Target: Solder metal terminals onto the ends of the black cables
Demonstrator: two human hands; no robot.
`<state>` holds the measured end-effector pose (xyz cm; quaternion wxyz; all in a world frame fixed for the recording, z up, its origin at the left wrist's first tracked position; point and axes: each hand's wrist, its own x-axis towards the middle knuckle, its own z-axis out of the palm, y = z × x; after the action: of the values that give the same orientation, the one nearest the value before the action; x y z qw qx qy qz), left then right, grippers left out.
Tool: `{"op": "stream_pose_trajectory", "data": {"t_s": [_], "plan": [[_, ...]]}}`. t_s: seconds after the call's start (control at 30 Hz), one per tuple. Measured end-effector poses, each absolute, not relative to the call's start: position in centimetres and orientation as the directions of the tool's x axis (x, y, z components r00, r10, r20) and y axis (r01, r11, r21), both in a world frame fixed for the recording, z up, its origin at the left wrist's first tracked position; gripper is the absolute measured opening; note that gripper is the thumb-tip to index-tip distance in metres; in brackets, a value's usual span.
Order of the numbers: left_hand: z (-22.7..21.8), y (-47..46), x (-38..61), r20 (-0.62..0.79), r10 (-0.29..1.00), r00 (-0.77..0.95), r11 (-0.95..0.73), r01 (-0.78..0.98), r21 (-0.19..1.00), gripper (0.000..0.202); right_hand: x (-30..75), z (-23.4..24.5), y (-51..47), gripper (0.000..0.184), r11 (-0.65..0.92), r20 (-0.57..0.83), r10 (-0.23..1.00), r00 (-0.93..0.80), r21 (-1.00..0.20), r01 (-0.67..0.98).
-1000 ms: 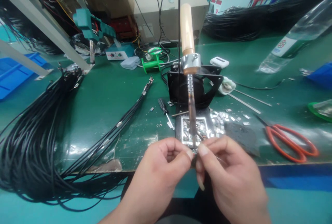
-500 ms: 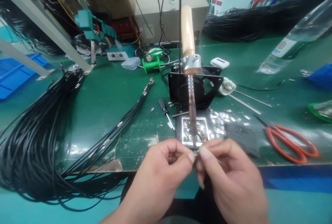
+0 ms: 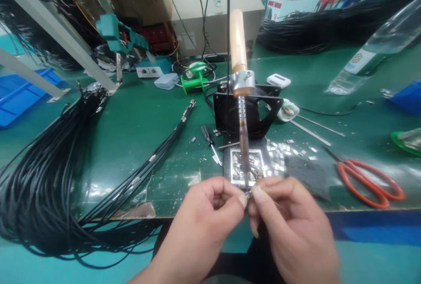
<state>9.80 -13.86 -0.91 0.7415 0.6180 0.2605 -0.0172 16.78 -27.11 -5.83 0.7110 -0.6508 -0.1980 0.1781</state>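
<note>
A soldering iron (image 3: 242, 99) with a wooden handle is clamped upright, its tip pointing down toward me over a small tray of metal bits (image 3: 247, 166). My left hand (image 3: 204, 222) and my right hand (image 3: 289, 227) meet just under the tip, both pinched, thumb against forefinger, on a tiny metal piece (image 3: 249, 194) that touches the iron's tip. What else the fingers hold is too small to name. A thin wire runs off from my right hand to the right.
A big bundle of black cables (image 3: 42, 178) lies at the left. Red-handled scissors (image 3: 368, 178) lie at the right, a black fan frame (image 3: 259, 108) behind the iron, a small screwdriver (image 3: 208, 139), a green spool (image 3: 194, 75), a plastic bottle (image 3: 375, 47).
Both hands have held their pinch under the iron's tip and shifted only slightly; the view has tilted a little.
</note>
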Motion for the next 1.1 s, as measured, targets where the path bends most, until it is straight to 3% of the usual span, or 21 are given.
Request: {"op": "stream_pose_trajectory", "data": {"t_s": [0.27,0.57,0.8,1.1], "plan": [[-0.8,-13.6,10.0,-0.408,0.349,0.844,0.203,0.357,0.912,0.021,17.0,-4.7,-26.1,0.042,0.128,0.043,0.451,0.892,-0.992,-0.017],[-0.2,-13.4,10.7,-0.473,0.324,0.819,0.280,0.395,0.875,0.023,17.3,-4.4,-25.9,0.049,0.077,-0.022,0.448,0.894,-0.995,-0.063],[-0.2,-13.2,11.0,-0.475,0.327,0.817,0.269,0.402,0.875,0.022,17.8,-4.0,-25.6,0.058,0.092,0.005,0.354,0.935,-0.995,-0.030],[0.0,-13.2,10.9,-0.469,0.324,0.822,0.264,0.397,0.879,0.022,17.2,-4.5,-25.8,0.049,0.098,-0.024,0.426,0.904,-0.993,-0.072]]}}
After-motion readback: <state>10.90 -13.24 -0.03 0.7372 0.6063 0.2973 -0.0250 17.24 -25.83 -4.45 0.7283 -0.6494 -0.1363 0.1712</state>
